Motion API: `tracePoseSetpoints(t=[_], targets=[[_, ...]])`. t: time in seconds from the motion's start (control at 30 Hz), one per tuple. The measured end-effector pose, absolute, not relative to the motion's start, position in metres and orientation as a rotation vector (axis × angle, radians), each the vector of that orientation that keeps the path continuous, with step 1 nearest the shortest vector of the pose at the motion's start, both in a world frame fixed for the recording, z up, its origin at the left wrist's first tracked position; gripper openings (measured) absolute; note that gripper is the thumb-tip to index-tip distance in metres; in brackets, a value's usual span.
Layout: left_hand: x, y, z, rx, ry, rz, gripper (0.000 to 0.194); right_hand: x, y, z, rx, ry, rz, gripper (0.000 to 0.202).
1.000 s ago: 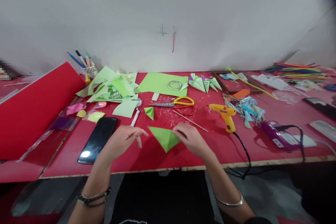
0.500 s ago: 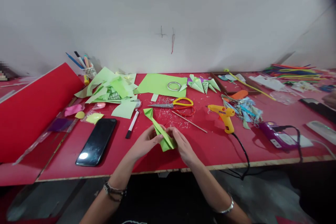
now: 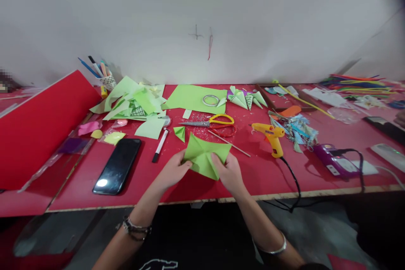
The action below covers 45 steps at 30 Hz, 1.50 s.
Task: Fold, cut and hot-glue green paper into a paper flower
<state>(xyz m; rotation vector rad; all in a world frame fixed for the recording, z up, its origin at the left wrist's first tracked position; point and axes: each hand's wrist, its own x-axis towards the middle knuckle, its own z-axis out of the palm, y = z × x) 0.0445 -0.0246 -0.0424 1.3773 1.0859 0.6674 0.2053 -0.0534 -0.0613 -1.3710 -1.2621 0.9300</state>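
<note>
A creased square of green paper [image 3: 205, 156] is spread between my two hands above the front of the red table. My left hand [image 3: 175, 169] pinches its left edge, thumb on top. On the right side my right hand [image 3: 230, 172] grips the paper, its thumb pressing near the middle. Just beyond the paper, to the left, lies a small folded green paper piece [image 3: 179, 133]. Farther back are scissors [image 3: 210, 122] with yellow and red handles, and a thin wooden stick [image 3: 232, 144].
A phone [image 3: 117, 166] and a marker [image 3: 160, 146] lie left of my hands. A yellow glue gun [image 3: 270, 136] with its black cable is at right. Green paper scraps [image 3: 133, 101], folded green paper cones [image 3: 243, 98] and a purple device [image 3: 335, 161] stand around.
The green paper has gone from folded narrow to opened out flat between my hands. My right hand has shifted right. The small folded piece now shows separately on the table.
</note>
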Motion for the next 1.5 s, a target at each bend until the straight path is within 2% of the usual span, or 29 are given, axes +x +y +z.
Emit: tracePoseSetpoints(t=[0.13, 0.2, 0.3, 0.43, 0.57, 0.7, 0.77, 0.97, 1.13, 1.33, 1.5], targets=[[0.036, -0.025, -0.036, 1.519, 1.083, 0.610, 0.029, 0.212, -0.050, -0.066, -1.279, -1.062, 1.063, 0.030], [0.032, -0.025, -0.032, 1.577, 1.130, 0.599, 0.030, 0.219, -0.051, -0.065, -1.253, -1.106, 1.015, 0.037], [0.026, -0.024, -0.027, 1.594, 1.189, 0.612, 0.028, 0.233, -0.052, -0.059, -1.233, -1.407, 0.792, 0.046], [0.019, -0.023, -0.025, 1.490, 1.219, 0.665, 0.028, 0.250, -0.053, -0.057, -1.173, -1.901, 0.604, 0.045], [0.018, -0.023, -0.028, 1.446, 1.246, 0.664, 0.028, 0.254, -0.052, -0.059, -1.209, -1.988, 0.533, 0.038], [0.019, -0.025, -0.030, 1.434, 1.252, 0.700, 0.026, 0.247, -0.052, -0.060, -1.200, -1.862, 0.612, 0.014], [0.019, -0.026, -0.029, 1.423, 1.207, 0.672, 0.030, 0.241, -0.051, -0.059, -1.211, -1.730, 0.656, 0.009], [0.027, -0.029, -0.032, 1.505, 0.945, 0.643, 0.038, 0.229, -0.047, -0.060, -1.313, -1.446, 0.801, 0.016], [0.045, -0.029, -0.045, 1.486, 1.200, 0.778, 0.029, 0.223, -0.045, -0.066, -1.326, -1.449, 0.904, 0.017], [0.047, -0.021, -0.044, 1.470, 1.283, 0.848, 0.031, 0.224, -0.038, -0.062, -1.229, -1.367, 1.004, 0.012], [0.055, -0.005, -0.040, 1.341, 1.239, 1.041, 0.028, 0.218, -0.018, -0.056, -1.049, -1.012, 1.243, 0.037]])
